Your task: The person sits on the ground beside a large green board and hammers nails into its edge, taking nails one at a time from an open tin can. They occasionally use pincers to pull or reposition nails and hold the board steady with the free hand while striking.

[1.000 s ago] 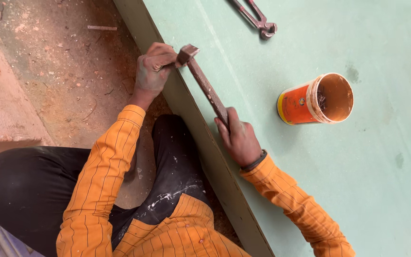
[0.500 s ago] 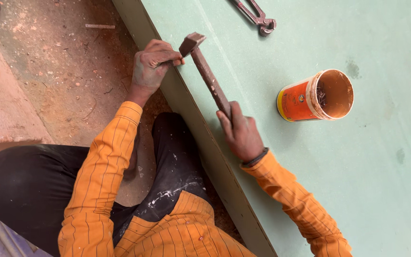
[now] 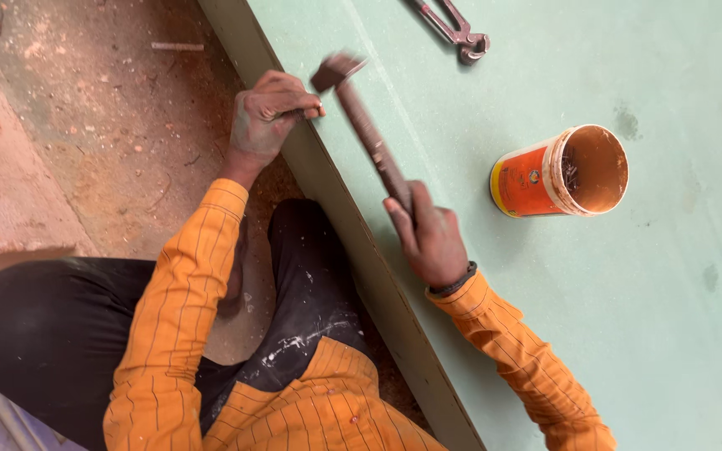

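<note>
Hammer (image 3: pixel 369 134): dark metal head, long brown handle, tilted over edge of smooth pale green board (image 3: pixel 595 317). Right hand (image 3: pixel 429 238) wrapped tight round handle end. Left hand (image 3: pixel 271 117) pinching something tiny at board edge, too small to tell. Round orange tin (image 3: pixel 536 177) lying open, well apart. Metal pincers (image 3: pixel 457 25) at top. Hammer head higher than half second ago, blurred.

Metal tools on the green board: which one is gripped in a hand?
The hammer, held by the right hand. The pincers lie untouched at the board's far end.
</note>
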